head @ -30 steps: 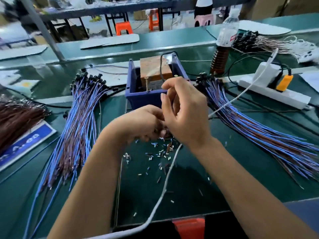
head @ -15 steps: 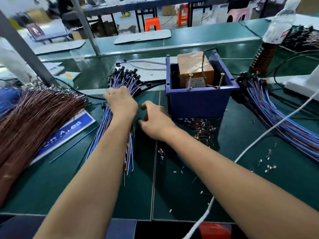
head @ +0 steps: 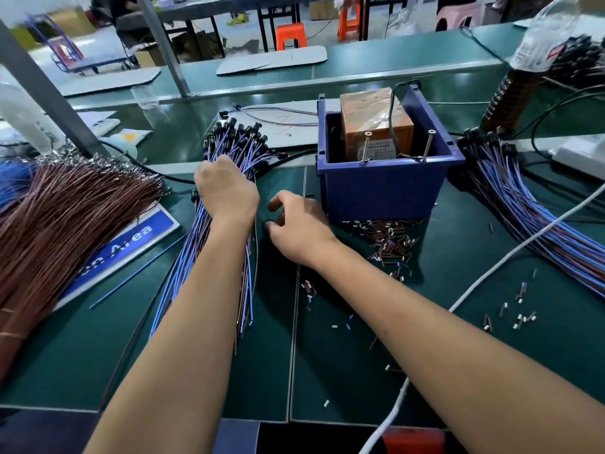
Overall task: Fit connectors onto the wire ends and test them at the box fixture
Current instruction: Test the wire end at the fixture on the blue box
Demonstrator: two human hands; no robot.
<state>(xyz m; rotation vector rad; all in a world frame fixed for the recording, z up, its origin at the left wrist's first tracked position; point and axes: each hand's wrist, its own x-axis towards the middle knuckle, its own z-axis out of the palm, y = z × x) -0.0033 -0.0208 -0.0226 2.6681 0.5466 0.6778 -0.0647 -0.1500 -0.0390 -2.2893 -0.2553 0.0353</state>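
Observation:
My left hand [head: 226,190] lies on a bundle of blue and brown wires [head: 244,142] with black caps at the far end; its fingers curl down into the wires and are hidden behind the knuckles. My right hand [head: 302,229] hovers just right of that bundle, fingers loosely curled over the green mat, with nothing visible in it. The blue box fixture [head: 386,191] stands right behind my right hand, with an orange block [head: 373,116] and two upright screws inside. A heap of small loose connectors [head: 389,239] lies on the mat in front of the box.
A second blue wire bundle [head: 527,214] fans out at the right. Brown wires [head: 65,221] cover a blue sign [head: 131,244] at the left. A white cable [head: 491,267] crosses the mat. A bottle [head: 523,70] stands at the back right, and stray connectors [head: 520,317] dot the mat.
A second ago both hands worked together on a small part in front of the box. They have since parted and moved left to the wire bundle; little differs from half a second ago.

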